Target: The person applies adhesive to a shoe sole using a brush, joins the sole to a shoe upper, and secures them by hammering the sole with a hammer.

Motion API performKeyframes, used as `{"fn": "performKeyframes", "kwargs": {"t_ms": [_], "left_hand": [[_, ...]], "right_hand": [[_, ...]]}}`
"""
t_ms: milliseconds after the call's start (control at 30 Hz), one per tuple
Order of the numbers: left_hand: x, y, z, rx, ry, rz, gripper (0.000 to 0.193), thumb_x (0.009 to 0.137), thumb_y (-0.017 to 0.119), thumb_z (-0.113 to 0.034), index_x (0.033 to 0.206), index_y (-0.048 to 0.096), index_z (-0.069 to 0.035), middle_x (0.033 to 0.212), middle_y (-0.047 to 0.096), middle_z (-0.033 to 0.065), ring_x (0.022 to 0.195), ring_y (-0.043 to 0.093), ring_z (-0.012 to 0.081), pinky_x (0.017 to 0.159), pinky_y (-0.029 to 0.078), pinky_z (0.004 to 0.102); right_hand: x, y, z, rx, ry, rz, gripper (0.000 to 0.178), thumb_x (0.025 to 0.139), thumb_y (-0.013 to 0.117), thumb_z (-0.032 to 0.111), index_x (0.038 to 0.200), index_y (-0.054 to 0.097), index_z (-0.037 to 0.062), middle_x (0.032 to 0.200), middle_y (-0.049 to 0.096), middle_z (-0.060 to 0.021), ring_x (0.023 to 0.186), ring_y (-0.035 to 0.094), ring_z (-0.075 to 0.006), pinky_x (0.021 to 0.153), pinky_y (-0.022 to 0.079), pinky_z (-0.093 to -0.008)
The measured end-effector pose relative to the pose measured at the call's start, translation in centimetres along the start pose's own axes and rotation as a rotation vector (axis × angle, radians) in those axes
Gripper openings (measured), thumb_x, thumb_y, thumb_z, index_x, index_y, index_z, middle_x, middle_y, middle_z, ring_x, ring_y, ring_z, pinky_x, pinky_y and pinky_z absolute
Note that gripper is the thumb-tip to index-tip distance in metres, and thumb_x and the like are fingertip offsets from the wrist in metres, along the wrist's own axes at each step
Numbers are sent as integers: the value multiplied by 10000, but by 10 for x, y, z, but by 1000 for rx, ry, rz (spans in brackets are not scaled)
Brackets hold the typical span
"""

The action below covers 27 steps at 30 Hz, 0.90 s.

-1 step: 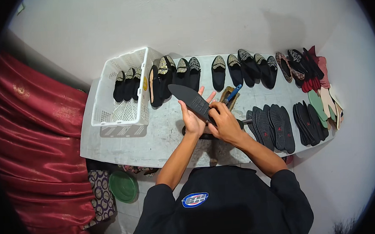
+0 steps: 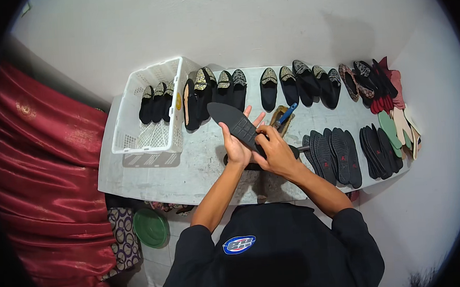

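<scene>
Head view: right hand (image 2: 276,150) closed on the near end of a flat black shoe sole with grooved tread (image 2: 229,117), left hand (image 2: 237,151) spread open beneath it—all above a pale grey table (image 2: 138,180). Beyond, a blue-handled brush (image 2: 287,114); leftward, a white perforated plastic crate (image 2: 123,144) holding black shoes (image 2: 159,110).

The sole (image 2: 232,118) looks matt, the curtain (image 2: 49,168) glossy.

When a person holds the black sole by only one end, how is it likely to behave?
The black sole probably bends only a little, since its tip extends past the left hand without visible drooping. It looks thin, so it is likely light. The grooved pattern may make it less slippery.
</scene>
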State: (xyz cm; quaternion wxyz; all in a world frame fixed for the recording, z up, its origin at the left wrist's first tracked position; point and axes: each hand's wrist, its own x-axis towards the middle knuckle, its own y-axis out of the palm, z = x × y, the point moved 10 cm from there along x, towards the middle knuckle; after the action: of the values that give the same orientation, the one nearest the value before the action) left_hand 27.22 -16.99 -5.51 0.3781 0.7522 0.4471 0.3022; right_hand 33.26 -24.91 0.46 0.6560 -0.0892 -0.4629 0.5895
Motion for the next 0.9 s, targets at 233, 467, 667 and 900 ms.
{"fn": "performKeyframes", "kwargs": {"t_ms": [233, 467, 667, 900], "left_hand": [[3, -14, 8, -32, -161, -13, 973, 885, 145, -797, 1472, 306, -38, 1408, 455, 170, 1117, 582, 346, 859, 553, 449], [3, -17, 23, -113, -264, -68, 994, 865, 149, -818, 1431, 378, -34, 1362, 507, 142, 976, 618, 287, 815, 573, 423], [5, -7, 30, -94, -325, 0, 940, 885, 138, -793, 1422, 403, -69, 1412, 486, 149, 849, 631, 239, 739, 581, 400], [4, 8, 41, 24, -422, 48, 1042, 830, 79, -836, 1410, 395, -30, 1393, 486, 187, 784, 640, 229, 674, 605, 365]], "right_hand": [[-2, -5, 0, 222, 58, 13, 342, 718, 796, 167, 955, 616, -2, 1136, 520, -142, 928, 599, -284, 763, 510, -386], [-8, -10, -129, 780, 490, -25, 161, 876, 675, 143, 938, 669, -6, 915, 677, -50, 814, 627, -108, 692, 527, -264], [-60, -18, -306, 215, 820, -297, 247, 842, 705, 220, 983, 685, 18, 862, 698, -67, 803, 651, -123, 700, 521, -276], [-81, -6, -375, 29, 991, -470, 578, 695, 791, 397, 1061, 673, -34, 881, 707, -167, 834, 690, -270, 772, 530, -348]]}}
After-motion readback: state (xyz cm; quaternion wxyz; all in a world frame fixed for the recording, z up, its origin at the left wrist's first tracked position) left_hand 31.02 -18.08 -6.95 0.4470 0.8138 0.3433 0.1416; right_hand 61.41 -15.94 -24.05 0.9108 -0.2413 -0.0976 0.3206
